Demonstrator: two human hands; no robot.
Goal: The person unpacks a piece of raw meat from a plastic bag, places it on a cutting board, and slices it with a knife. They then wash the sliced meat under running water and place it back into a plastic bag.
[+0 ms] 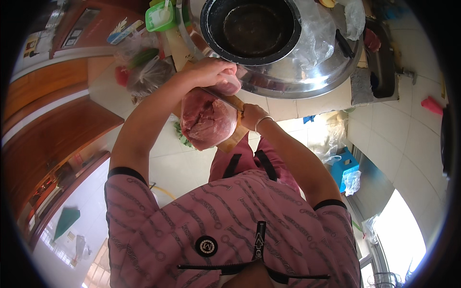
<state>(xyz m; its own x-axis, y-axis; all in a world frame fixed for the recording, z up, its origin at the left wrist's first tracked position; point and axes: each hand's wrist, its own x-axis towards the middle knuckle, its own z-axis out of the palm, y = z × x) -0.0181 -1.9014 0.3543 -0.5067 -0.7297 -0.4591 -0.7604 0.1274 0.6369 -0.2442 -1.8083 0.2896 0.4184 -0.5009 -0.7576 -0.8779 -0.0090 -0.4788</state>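
A large piece of raw meat [209,120] lies on a wooden cutting board [232,140]. My right hand [254,117] is closed around the handle of a kitchen knife [230,100], whose handle is mostly hidden by the fingers. The blade runs between the large piece and a smaller piece of raw meat [226,85]. Whether a strip still joins the two pieces cannot be told. From above, my left hand [214,70] grips the smaller piece, its fingers curled over the far end.
Beyond the board, a black pan [254,30] and plastic bags [315,36] rest on a large round metal surface [306,84]. More meat [372,39] lies in the sink [381,79]. Bagged vegetables [147,70] and a green container [160,16] stand at left; leafy greens [183,136] show beside the board.
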